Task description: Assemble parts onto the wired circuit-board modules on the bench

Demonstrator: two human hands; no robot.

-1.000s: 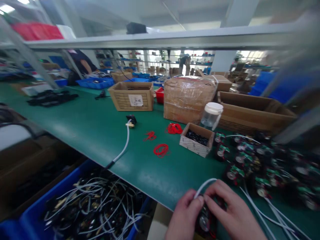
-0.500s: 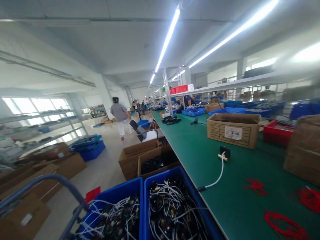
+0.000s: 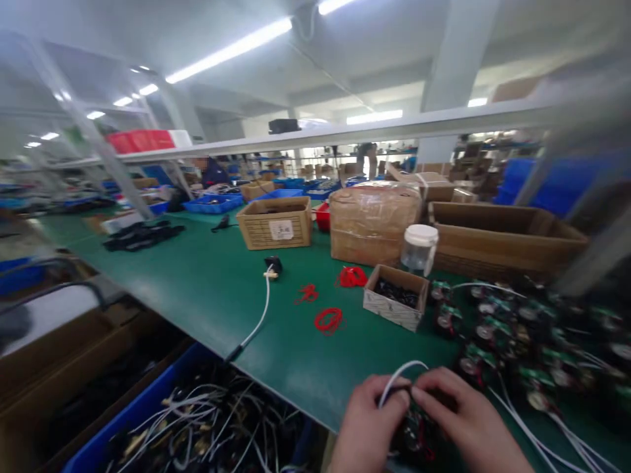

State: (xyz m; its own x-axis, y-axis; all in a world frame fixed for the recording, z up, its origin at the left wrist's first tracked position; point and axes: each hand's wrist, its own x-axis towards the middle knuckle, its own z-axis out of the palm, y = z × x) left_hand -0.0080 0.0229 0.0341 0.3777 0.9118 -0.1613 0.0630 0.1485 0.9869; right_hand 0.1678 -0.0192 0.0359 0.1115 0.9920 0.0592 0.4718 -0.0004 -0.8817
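Observation:
At the bottom of the view my left hand (image 3: 367,424) and my right hand (image 3: 466,420) meet over the near edge of the green table (image 3: 207,282). Together they grip a small dark component with a metal disc (image 3: 411,433). A white cable (image 3: 401,371) loops up from between my fingertips. Both hands have curled fingers pinching the part. To the right lies a heap of similar black and green components with white leads (image 3: 513,335).
A small open box of black parts (image 3: 396,303), a white-lidded clear jar (image 3: 419,248), red wire loops (image 3: 329,320), a wrapped carton (image 3: 374,220) and open cardboard boxes (image 3: 276,222) stand on the table. A blue bin of wired parts (image 3: 197,427) sits below left. A person works far back.
The camera swung left toward the aisle half a second ago, with my hands out of view, then returned to the table. My hands grip the component much as one second ago.

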